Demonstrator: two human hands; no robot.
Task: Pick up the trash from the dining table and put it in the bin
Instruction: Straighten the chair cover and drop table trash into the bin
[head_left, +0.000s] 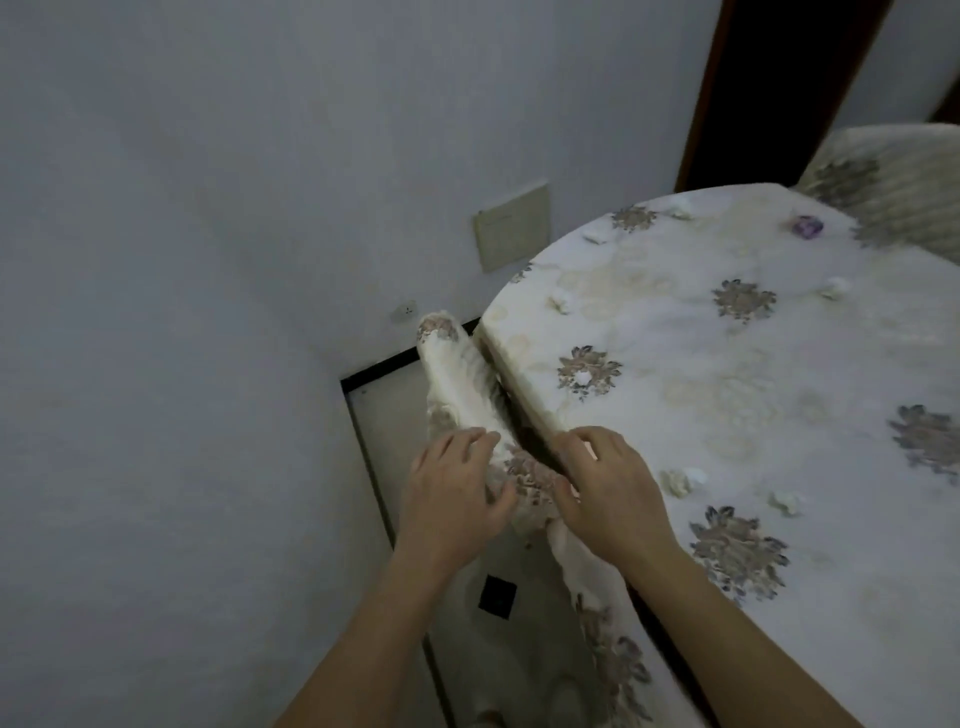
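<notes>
The left hand (452, 488) and right hand (610, 488) rested loosely spread on the bunched tablecloth (457, 379) at the bench (524, 384) edge, holding nothing. Paper scraps (680, 480) lay scattered across the bench; tugging the tablecloth could spill them.

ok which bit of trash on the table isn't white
The small purple piece at the far edge of the table; every other scrap, like the wad by the right hand, is white crumpled paper.
</notes>
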